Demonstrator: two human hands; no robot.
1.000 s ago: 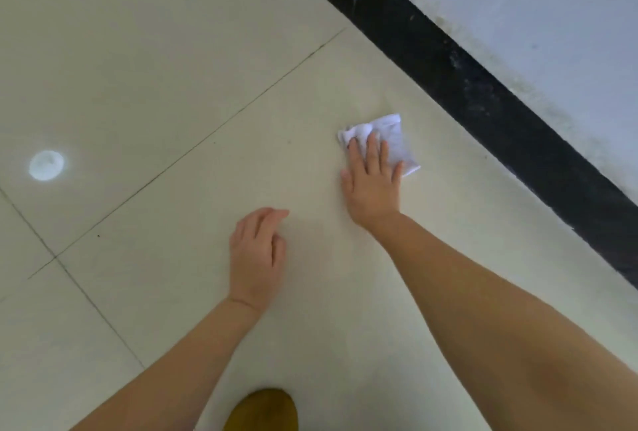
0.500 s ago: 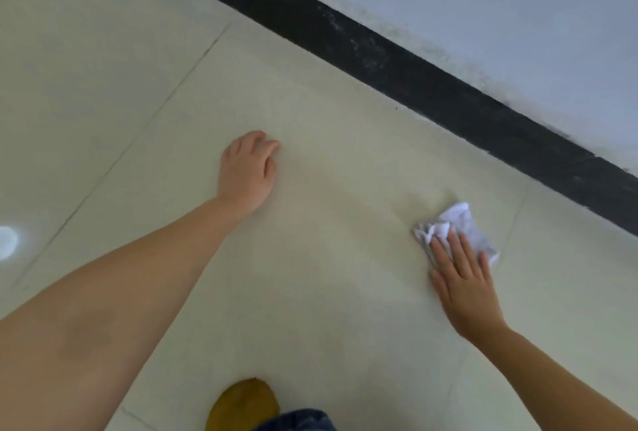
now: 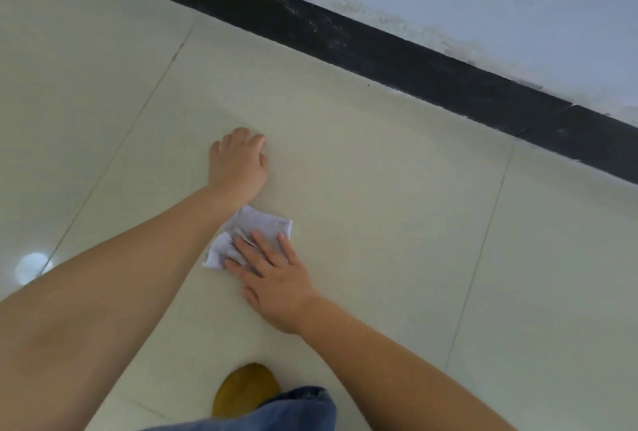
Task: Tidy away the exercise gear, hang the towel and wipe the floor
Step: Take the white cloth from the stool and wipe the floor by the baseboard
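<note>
You are in the wiping step now. Your right hand (image 3: 276, 278) lies flat on the cloth (image 3: 248, 237), fingers straight and a little spread, pressing it to the floor (image 3: 379, 223). The cloth is white and crumpled, and it sits near the middle of the view; from your right hand it is at about 11 o'clock, with its far edge touching or passing just under your left wrist. I cannot tell which.

Your left hand (image 3: 238, 165) rests on the tile at 12 o'clock from the cloth, holding nothing. Its fingers are loosely curled and close together, and it seems to carry your weight.

The dark skirting (image 3: 379, 58) runs across the view from 10 o'clock to 3 o'clock, well apart from the cloth. A shoe (image 3: 245, 389) and a bit of jeans (image 3: 297, 410) show at 6 o'clock.

About progress: no exercise gear and no towel appear here, so I cannot say whether those 2 parts are done. The tiles around the cloth look clean, with no clear stain, so I judge the wiping is already well along. How much floor is left I cannot see.
</note>
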